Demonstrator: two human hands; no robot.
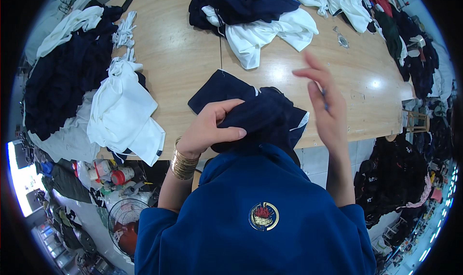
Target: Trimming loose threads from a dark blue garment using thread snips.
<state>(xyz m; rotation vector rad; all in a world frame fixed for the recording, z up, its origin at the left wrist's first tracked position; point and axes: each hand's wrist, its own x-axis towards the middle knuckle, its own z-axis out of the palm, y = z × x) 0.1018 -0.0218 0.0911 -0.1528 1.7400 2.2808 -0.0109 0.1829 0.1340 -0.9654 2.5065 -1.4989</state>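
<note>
My left hand [212,125], with gold bangles [184,165] at its wrist, is closed on a dark navy cloth garment [260,113]. The thumb lies on top of the bunched fabric. Part of the garment lies flat on the wooden table [178,77], and the near part bunches up against my body. A strip of white shows at its right edge. My right hand [327,103] is raised to the right of the garment, apart from it, its fingers spread and blurred by motion. A small blue thing shows against those fingers, too smeared to name.
Navy and white garments [263,29] are heaped at the far middle. White garments [123,108] and a navy pile [67,82] cover the left side. Dark clothes [410,48] line the far right edge. A small clear packet [342,41] lies nearby. Below left stands a fan [126,224].
</note>
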